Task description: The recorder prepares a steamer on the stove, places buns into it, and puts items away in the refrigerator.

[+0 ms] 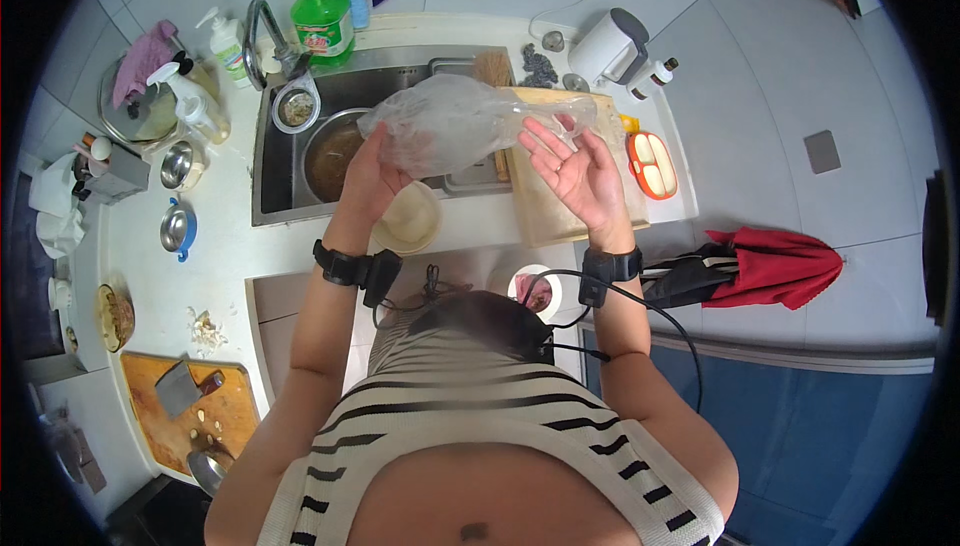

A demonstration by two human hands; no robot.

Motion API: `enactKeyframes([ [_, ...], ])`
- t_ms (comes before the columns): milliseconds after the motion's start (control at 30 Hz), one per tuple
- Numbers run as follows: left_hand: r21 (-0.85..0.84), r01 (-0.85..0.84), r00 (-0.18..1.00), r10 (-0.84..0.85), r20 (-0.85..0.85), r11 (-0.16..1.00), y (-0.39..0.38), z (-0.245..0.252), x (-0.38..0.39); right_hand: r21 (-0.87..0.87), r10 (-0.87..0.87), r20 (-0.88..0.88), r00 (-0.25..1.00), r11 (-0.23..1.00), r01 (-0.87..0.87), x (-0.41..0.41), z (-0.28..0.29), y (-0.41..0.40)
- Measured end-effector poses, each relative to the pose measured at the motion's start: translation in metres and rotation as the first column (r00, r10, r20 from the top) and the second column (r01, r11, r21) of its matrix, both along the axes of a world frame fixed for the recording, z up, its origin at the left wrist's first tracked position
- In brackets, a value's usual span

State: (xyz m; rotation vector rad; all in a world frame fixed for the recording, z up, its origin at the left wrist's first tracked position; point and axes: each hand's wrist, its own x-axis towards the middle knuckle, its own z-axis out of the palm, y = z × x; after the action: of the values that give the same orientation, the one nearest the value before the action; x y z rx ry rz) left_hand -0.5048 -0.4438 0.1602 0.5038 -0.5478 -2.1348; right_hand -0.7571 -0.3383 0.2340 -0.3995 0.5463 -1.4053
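A clear plastic bag (450,122) is stretched out over the sink and the near cutting board. My left hand (375,175) grips its wide left end. At its narrow right end, my right hand (574,171) has its palm up and fingers spread; part of the bag lies behind those fingers, and whether they pinch it I cannot tell. Below the bag stands a pale bowl (409,220) at the sink's front edge. A metal pot (330,163) with brownish liquid sits in the sink, and a small strainer (296,109) hangs by the faucet.
A steel sink (266,197) lies ahead, with a light cutting board (547,208) on its right. An electric kettle (611,47) and an orange divided dish (652,165) stand farther right. At lower left, a cleaver (178,388) rests on a wooden board (157,433). A green soap bottle (322,17) stands behind the sink.
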Motion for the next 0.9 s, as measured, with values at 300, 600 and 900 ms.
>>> enactKeyframes([
  [300,-0.091,0.197,0.832,-0.215,-0.511,0.976,0.062,0.014,0.048,-0.231,0.139,-0.748,0.649,0.862,-0.451,0.047,0.081,0.048],
  [600,0.066,0.121,0.903,-0.082,-0.422,0.990,0.140,0.000,0.097,-0.872,0.323,-0.309,0.895,0.280,-0.402,0.077,0.101,0.055],
  [900,0.001,0.068,0.842,-0.057,-0.537,0.998,0.134,0.023,0.089,-0.881,0.309,-0.142,0.940,0.394,-0.262,0.069,0.100,0.047],
])
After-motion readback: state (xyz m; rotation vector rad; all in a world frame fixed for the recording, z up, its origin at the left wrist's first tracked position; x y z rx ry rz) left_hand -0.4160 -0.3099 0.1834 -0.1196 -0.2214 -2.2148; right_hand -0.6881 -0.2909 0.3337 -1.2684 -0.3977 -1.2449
